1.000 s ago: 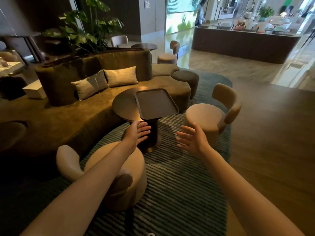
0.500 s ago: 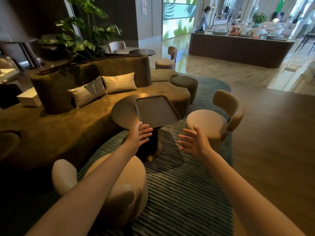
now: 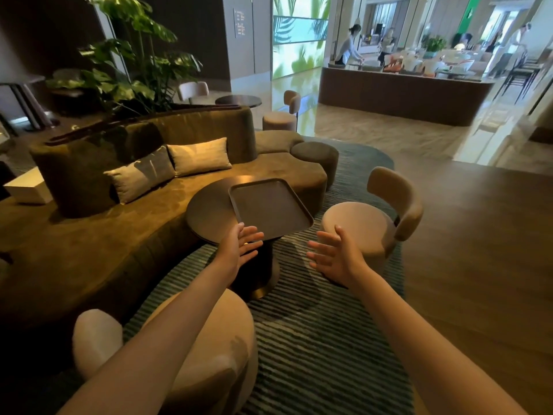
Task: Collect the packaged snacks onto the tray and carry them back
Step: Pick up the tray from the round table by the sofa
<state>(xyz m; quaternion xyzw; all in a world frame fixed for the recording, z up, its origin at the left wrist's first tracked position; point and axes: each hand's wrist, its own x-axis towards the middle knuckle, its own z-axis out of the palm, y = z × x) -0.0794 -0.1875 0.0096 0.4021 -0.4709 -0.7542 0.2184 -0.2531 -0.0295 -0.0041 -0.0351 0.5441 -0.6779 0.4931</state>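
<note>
A dark rectangular tray (image 3: 269, 205) lies bare on a small round dark table (image 3: 206, 211), its near right corner jutting past the table's edge. My left hand (image 3: 241, 247) is stretched out with fingers apart, just short of the tray's near left corner. My right hand (image 3: 335, 256) is also open, palm turned inward, to the right of and below the tray's near edge. Neither hand touches the tray. No packaged snacks show anywhere in view.
A beige round chair (image 3: 371, 226) stands right of the table, another (image 3: 194, 348) under my left arm. A curved olive sofa (image 3: 119, 229) with two cushions wraps the left. Striped rug (image 3: 314, 339) underfoot, wood floor at right. People stand by a distant counter (image 3: 404, 94).
Both hands have edged forward toward the tray's near edge, and the table and tray sit lower and nearer in view as my head came closer.
</note>
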